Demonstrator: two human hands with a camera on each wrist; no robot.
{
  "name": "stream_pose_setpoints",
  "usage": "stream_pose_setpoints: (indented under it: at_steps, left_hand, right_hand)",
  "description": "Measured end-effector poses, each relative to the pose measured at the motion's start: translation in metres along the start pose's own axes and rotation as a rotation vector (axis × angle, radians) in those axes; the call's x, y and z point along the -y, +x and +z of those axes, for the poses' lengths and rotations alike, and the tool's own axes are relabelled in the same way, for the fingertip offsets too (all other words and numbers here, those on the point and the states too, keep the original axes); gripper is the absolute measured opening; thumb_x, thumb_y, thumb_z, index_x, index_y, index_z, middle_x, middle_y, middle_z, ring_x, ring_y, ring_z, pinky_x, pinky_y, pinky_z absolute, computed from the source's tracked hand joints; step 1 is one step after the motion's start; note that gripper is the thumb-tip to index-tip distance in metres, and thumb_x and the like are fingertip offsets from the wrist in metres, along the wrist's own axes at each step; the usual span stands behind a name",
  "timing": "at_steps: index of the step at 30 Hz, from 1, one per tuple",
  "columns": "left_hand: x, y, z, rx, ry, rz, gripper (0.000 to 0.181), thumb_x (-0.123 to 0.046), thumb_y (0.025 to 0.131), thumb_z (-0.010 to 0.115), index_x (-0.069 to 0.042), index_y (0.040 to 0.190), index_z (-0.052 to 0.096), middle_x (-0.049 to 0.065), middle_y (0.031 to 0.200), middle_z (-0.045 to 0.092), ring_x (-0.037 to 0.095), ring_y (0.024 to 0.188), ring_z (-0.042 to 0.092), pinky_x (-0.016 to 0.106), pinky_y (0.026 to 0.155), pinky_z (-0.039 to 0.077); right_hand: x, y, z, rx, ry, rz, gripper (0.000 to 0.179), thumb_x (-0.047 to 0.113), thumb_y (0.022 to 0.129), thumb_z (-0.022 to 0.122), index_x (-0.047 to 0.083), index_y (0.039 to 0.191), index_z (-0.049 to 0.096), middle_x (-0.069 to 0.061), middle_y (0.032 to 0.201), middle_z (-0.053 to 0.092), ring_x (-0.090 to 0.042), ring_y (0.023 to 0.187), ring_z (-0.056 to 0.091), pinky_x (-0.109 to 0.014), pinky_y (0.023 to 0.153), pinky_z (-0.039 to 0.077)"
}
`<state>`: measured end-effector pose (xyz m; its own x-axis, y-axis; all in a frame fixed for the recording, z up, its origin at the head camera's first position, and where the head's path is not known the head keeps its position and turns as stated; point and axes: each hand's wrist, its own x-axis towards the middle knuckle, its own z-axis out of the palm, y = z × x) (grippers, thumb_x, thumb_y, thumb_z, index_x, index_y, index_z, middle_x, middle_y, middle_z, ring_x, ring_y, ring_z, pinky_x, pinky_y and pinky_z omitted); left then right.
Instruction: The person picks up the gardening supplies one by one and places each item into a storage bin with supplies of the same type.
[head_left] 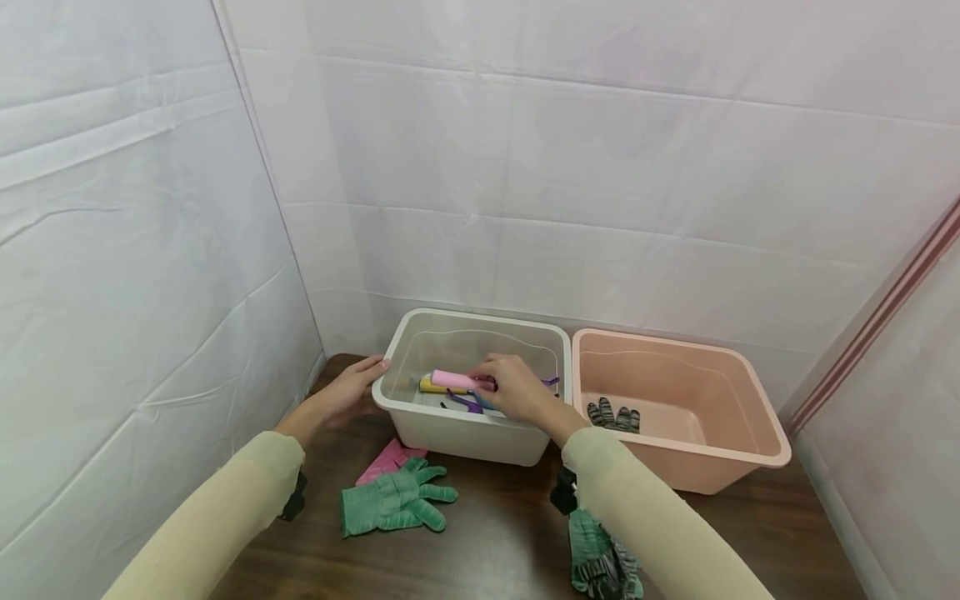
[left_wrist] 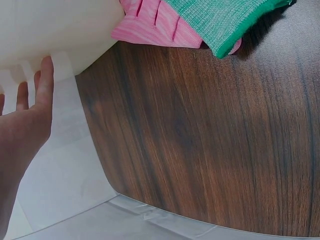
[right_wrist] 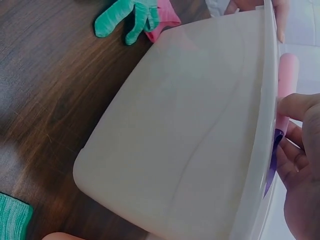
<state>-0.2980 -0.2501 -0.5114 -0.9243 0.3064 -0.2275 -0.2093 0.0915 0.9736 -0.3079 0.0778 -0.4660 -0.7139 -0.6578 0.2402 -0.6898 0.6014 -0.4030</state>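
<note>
My left hand (head_left: 352, 387) holds the left rim of the white bin (head_left: 465, 435), thumb over the edge and fingers along the outer wall. Over the inside of this bin, my right hand (head_left: 513, 387) grips a pink cylinder (head_left: 452, 380) by its right end. In the right wrist view, a purple piece (right_wrist: 272, 162) lies below the gripping fingers, beside the rim. Inside the bin are a yellow cylinder (head_left: 438, 386), purple handle-like pieces (head_left: 465, 402) and something blue, partly hidden by my right hand.
A pink bin (head_left: 738, 452) stands right against the white one, with a dark striped glove (head_left: 613, 417) inside. On the brown table lie a green glove (head_left: 397, 500) over a pink glove (head_left: 390, 460). More green and striped gloves (head_left: 600, 558) lie near my right forearm.
</note>
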Motion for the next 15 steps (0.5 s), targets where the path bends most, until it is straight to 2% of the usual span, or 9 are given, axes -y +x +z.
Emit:
stream_pose_setpoints:
  at_steps: [15]
  left_hand:
    - [-0.0009, -0.0007, 0.0009, 0.012, -0.007, 0.004, 0.066, -0.041, 0.117, 0.038, -0.005, 0.169, 0.018, 0.032, 0.167, 0.026, 0.054, 0.15, 0.032, 0.071, 0.113, 0.038]
  right_hand:
    - [-0.0003, -0.0029, 0.0078, -0.011, 0.002, -0.028, 0.021, 0.007, 0.096, 0.078, 0.003, 0.117, 0.079, -0.008, 0.107, 0.073, -0.019, 0.087, 0.064, -0.033, 0.075, 0.055]
